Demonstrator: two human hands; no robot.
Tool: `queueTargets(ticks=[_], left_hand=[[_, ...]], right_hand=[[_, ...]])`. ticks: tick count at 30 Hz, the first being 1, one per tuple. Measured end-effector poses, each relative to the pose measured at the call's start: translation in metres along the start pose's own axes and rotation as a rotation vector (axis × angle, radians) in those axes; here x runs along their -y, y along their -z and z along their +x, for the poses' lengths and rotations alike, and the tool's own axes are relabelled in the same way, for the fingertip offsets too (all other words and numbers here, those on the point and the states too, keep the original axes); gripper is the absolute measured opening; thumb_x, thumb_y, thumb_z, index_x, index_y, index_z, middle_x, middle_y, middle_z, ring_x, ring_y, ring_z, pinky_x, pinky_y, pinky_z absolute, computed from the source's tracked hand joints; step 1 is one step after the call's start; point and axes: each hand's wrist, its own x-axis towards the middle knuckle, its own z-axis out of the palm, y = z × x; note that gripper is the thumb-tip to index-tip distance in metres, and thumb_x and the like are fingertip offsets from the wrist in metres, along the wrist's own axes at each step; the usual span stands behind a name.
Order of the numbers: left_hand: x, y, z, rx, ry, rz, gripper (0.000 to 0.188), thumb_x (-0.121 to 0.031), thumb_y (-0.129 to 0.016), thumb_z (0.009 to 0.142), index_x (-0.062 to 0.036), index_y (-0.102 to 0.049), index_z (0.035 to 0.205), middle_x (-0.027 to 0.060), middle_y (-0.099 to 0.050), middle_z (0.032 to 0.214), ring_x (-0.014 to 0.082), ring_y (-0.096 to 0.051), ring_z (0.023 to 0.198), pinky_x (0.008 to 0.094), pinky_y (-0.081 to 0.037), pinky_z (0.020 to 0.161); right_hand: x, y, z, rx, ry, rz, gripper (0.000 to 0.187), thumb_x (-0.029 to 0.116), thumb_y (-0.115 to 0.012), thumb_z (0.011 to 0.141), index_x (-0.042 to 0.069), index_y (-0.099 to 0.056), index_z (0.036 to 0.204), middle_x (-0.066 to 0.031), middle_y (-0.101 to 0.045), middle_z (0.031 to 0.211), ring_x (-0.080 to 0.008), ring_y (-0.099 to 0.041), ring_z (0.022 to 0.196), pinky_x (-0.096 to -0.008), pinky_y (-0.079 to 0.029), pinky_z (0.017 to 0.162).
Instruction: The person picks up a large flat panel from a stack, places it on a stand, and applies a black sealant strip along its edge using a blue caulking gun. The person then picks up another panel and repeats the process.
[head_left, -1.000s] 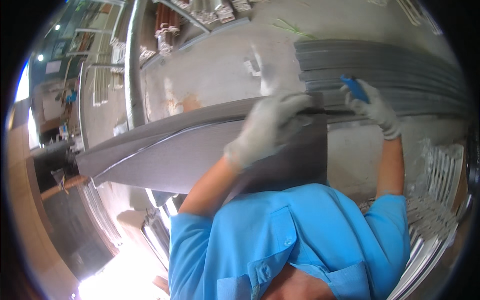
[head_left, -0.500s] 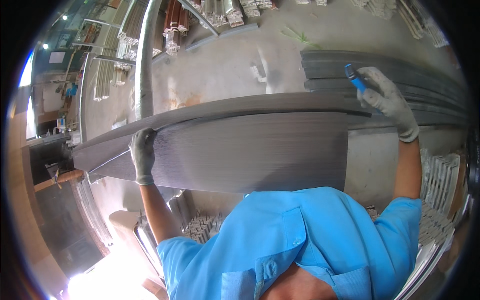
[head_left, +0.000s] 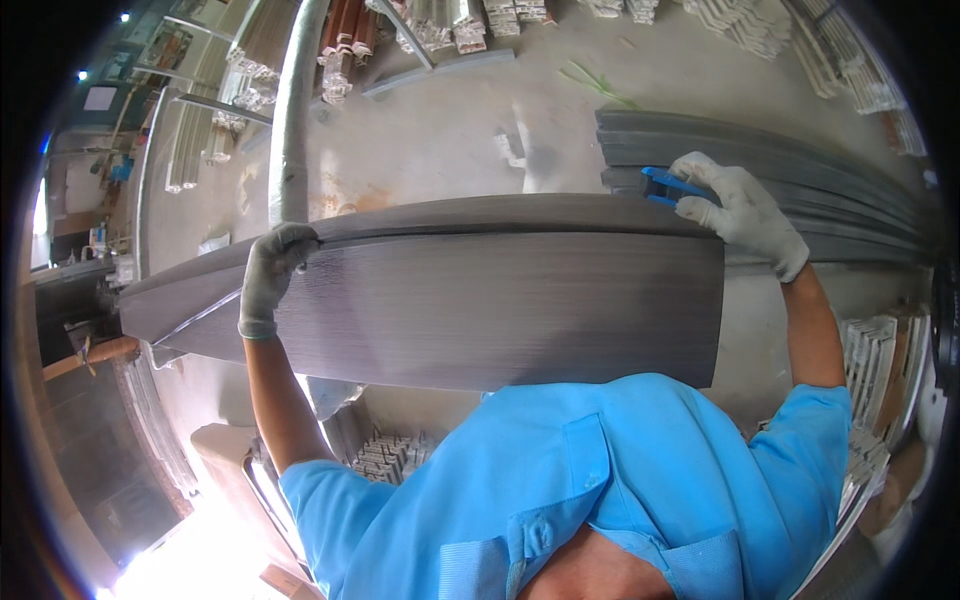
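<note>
A long grey wood-grain panel (head_left: pixel 520 300) spans the view in front of my body. A narrower strip of the same grey sheet (head_left: pixel 450 215) runs along its far side, with a dark gap between them. My left hand (head_left: pixel 275 275), in a pale work glove, is curled over the edge at that gap; its fingertips are partly hidden. In my gloved right hand (head_left: pixel 745 215) is a blue stapler (head_left: pixel 675 187), held between thumb and fingers over the strip's right end.
Dark grey profiles (head_left: pixel 760 150) lie stacked on the floor behind my right hand. A wrapped upright post (head_left: pixel 292 120) stands beyond my left hand. Racks hold bundled pale profiles (head_left: pixel 190 140) at the left. Brown profiles (head_left: pixel 345 45) lie at the back, and more strips (head_left: pixel 868 360) at the right.
My right hand has come down and left, tipping the stapler from upright to nearly level. My left hand has shifted left and slightly away along the edge.
</note>
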Motion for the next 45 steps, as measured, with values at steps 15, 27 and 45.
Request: queueTargets(ticks=[15, 27, 45], left_hand=[[0.026, -0.024, 0.024, -0.076, -0.014, -0.111, 0.012, -0.004, -0.072, 0.085, 0.0003, -0.064, 0.077, -0.0020, -0.057, 0.071, 0.0076, -0.051, 0.067, 0.0239, -0.042, 0.062], [0.030, -0.022, 0.023, -0.034, -0.117, -0.217, 0.007, -0.005, -0.072, 0.084, -0.0021, -0.066, 0.083, -0.0020, -0.060, 0.076, 0.0075, -0.055, 0.074, 0.0249, -0.046, 0.070], [0.037, -0.018, 0.028, -0.004, -0.065, -0.207, 0.009, -0.006, -0.071, 0.086, -0.0020, -0.065, 0.081, -0.0016, -0.061, 0.076, 0.0076, -0.055, 0.073, 0.0238, -0.045, 0.067]], right_hand=[[0.031, -0.041, 0.056, 0.071, 0.423, -0.395, 0.039, 0.024, -0.077, 0.086, 0.010, -0.070, 0.121, -0.0118, -0.069, 0.079, -0.0302, -0.067, 0.069, -0.0404, -0.053, 0.064], [0.142, -0.132, 0.193, 0.238, 0.659, -0.500, 0.025, 0.038, -0.058, 0.099, 0.017, -0.070, 0.108, -0.0114, -0.068, 0.076, -0.0292, -0.069, 0.069, -0.0459, -0.054, 0.065], [0.160, -0.155, 0.216, 0.246, 0.621, -0.511, 0.028, 0.039, -0.061, 0.099, 0.017, -0.070, 0.113, -0.0100, -0.069, 0.079, -0.0296, -0.070, 0.076, -0.0463, -0.055, 0.070]])
